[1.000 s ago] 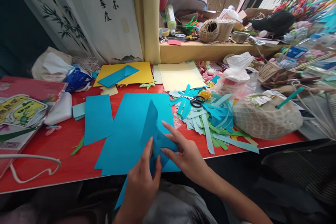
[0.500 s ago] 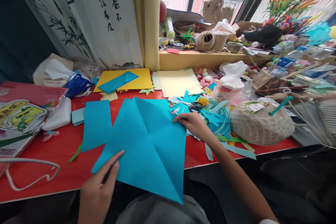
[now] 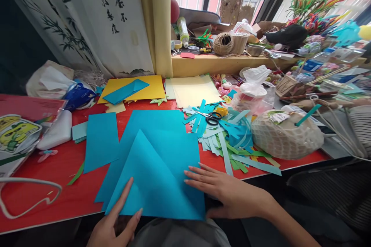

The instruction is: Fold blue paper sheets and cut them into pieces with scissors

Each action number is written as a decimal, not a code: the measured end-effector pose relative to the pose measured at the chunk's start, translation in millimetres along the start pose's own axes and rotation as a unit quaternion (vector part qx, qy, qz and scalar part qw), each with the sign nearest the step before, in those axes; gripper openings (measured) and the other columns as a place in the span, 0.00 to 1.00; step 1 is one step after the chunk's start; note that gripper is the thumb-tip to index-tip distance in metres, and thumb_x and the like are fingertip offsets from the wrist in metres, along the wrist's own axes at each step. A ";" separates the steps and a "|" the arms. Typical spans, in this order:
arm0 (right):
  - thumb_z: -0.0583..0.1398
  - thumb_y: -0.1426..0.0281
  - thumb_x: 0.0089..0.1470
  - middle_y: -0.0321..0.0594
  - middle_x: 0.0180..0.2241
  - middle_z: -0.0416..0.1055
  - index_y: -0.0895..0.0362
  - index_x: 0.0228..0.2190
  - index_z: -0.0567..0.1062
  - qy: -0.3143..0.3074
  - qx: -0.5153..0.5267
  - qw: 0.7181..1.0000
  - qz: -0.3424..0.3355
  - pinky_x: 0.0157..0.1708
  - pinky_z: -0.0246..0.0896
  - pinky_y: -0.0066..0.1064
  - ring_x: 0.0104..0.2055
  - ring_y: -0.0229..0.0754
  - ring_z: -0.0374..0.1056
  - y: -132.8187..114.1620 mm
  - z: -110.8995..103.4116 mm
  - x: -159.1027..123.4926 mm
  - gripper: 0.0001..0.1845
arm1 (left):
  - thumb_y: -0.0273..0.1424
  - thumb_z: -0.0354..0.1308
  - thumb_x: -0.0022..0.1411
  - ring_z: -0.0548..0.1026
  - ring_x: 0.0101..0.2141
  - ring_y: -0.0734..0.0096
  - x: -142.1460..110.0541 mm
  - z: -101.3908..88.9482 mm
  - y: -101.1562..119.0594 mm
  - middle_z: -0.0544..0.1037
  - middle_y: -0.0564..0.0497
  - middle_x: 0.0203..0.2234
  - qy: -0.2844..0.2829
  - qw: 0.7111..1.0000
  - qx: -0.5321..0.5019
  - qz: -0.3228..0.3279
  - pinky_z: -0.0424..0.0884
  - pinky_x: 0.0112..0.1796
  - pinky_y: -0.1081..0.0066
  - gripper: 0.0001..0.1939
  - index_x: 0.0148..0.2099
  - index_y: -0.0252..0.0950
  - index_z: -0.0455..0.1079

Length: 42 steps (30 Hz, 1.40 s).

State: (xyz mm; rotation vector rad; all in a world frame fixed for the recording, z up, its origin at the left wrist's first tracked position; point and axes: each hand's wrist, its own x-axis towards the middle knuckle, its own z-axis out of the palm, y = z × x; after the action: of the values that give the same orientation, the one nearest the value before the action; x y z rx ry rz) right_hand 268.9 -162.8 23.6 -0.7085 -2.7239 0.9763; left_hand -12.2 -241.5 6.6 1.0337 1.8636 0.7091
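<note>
A blue sheet of paper (image 3: 150,185) with a diagonal crease lies in front of me, its near part raised in a triangle with a peak. More blue paper (image 3: 162,117) lies under it on the table. My left hand (image 3: 116,216) grips the near left corner, its index finger along the left edge and its thumb at the bottom edge; the other fingers are mostly hidden. My right hand (image 3: 223,191) rests with fingers stretched out at the sheet's right side, holding nothing.
Left lies a blue rectangle (image 3: 101,141) on the red table (image 3: 72,200). Black-handled scissors (image 3: 213,117) lie on cut paper strips (image 3: 226,142) at right, beside a netted coconut (image 3: 286,133) with a straw. Yellow paper (image 3: 156,85) and cream sheets (image 3: 194,90) lie behind.
My right hand has let go of the sheet's upper right edge and moved down toward me, its fingers now straight. The sheet has shifted nearer and its crease stands up more sharply.
</note>
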 end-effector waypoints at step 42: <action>0.57 0.63 0.58 0.40 0.39 0.74 0.56 0.32 0.74 0.372 0.074 0.920 0.098 0.41 0.63 0.35 0.43 0.44 0.69 46.5 -77.7 102.6 0.10 | 0.48 0.45 0.62 0.73 0.30 0.65 134.7 5.1 166.2 0.77 0.50 0.30 -0.062 0.868 0.244 0.428 0.65 0.29 0.72 0.22 0.37 0.37 0.73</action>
State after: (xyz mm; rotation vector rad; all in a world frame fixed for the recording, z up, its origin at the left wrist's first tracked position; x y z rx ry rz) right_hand 220.3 -38.4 53.5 -1.0692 -1.9258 0.7277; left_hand 16.6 -42.4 79.3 2.2471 1.4381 0.6253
